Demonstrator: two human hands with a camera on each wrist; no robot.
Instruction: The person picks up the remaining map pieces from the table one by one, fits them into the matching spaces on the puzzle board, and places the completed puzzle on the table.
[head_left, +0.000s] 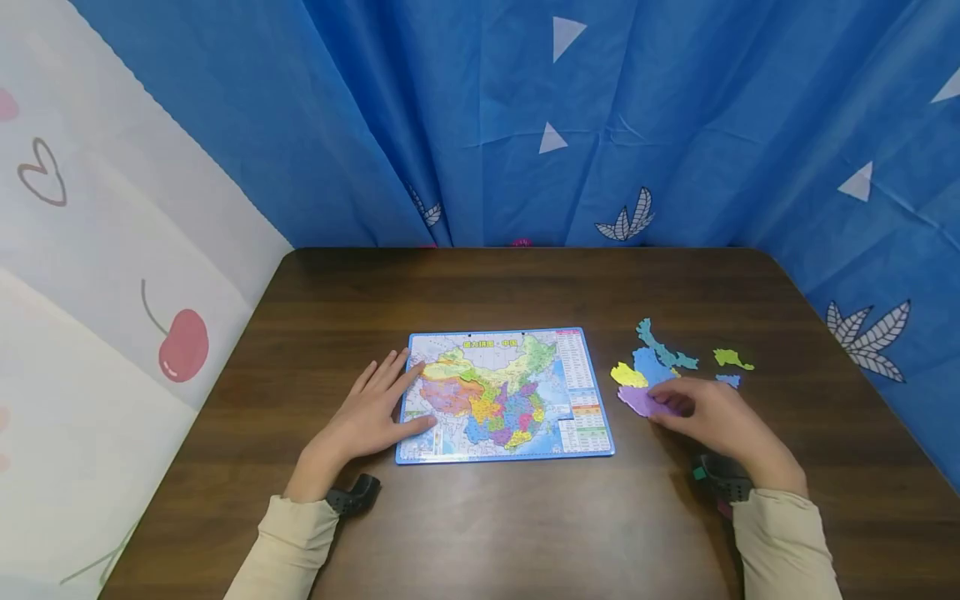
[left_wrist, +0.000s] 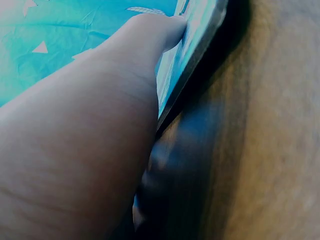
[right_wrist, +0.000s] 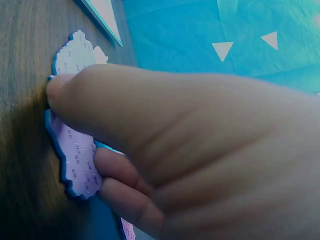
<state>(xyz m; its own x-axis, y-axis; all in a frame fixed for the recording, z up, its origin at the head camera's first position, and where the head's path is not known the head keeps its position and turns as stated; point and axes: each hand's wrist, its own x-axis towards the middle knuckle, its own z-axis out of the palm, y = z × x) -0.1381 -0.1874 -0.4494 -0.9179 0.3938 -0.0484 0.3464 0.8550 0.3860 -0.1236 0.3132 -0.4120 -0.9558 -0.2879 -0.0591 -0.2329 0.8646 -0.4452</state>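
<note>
A map puzzle board of China (head_left: 502, 396) with a blue rim lies flat on the table. My left hand (head_left: 367, 421) rests at its left side, fingers spread and straight over the rim. In the left wrist view the thumb (left_wrist: 150, 37) reaches onto the board's edge. Right of the board, my right hand (head_left: 720, 425) pinches a purple puzzle piece (head_left: 633, 401). The right wrist view shows the thumb over one edge of this piece (right_wrist: 77, 160) and curled fingers at its other side. A yellow piece (head_left: 628, 375) and a blue piece (head_left: 651, 365) lie against it, partly covered.
Beyond them lies a long teal piece (head_left: 660, 346). A green piece (head_left: 731, 358) and a small blue piece (head_left: 727, 380) are farther right. The brown wooden table (head_left: 495, 533) is bordered by a blue curtain (head_left: 480, 125) behind and a pale cloth (head_left: 97, 333) at left.
</note>
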